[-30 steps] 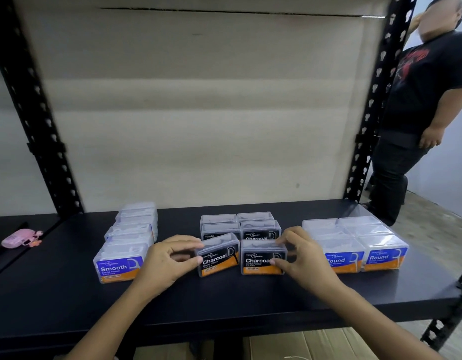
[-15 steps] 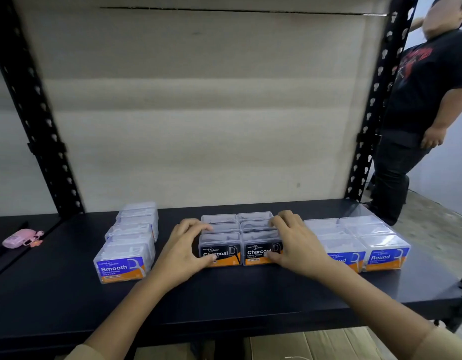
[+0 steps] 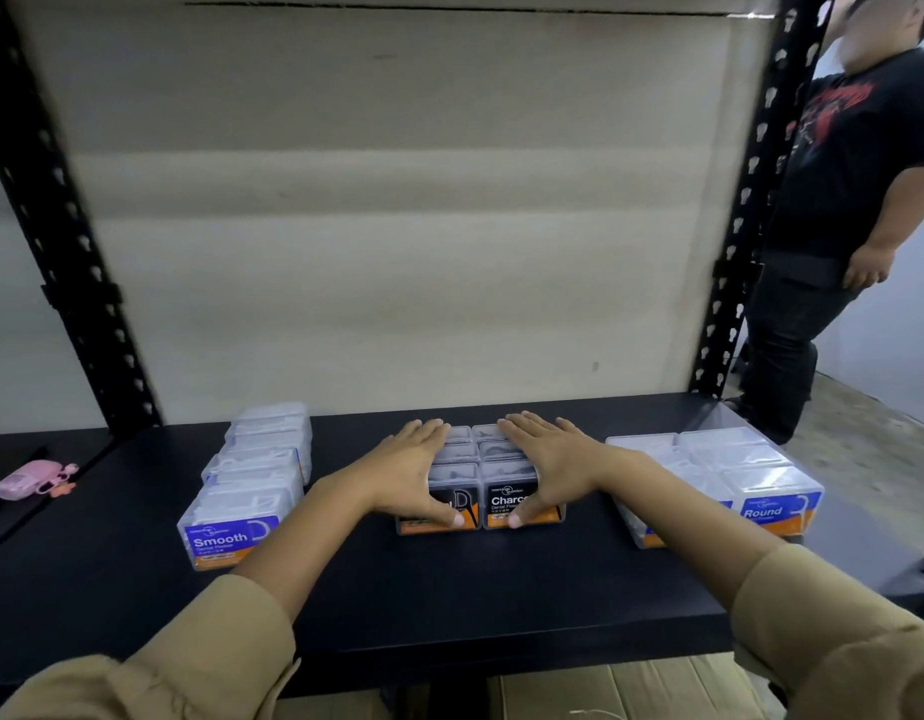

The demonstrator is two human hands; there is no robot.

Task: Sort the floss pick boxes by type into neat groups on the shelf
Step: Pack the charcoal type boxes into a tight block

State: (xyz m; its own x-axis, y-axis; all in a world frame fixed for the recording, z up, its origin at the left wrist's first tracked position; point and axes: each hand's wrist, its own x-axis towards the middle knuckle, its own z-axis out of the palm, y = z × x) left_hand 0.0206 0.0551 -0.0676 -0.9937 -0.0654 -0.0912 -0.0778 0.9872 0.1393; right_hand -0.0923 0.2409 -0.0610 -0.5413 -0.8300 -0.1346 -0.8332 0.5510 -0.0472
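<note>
Left hand [image 3: 413, 475] and right hand [image 3: 548, 470], fingers straight, flank the Charcoal floss pick boxes [image 3: 504, 498] on the shelf [image 3: 449, 589]; even inward pressure should square them.

Six Charcoal boxes [image 3: 506, 504] are counted on the shelf [image 3: 449, 589], two by three. Six Round boxes [image 3: 771, 506] are grouped at their 3 o'clock. At 9 o'clock, roughly five Smooth boxes [image 3: 231, 537] are lined up; the exact count cannot be confirmed.

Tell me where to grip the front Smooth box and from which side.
Probably pinch the front Smooth box across its left and right walls, coming from the front: both sides stand clear, while another box sits directly behind it.
</note>
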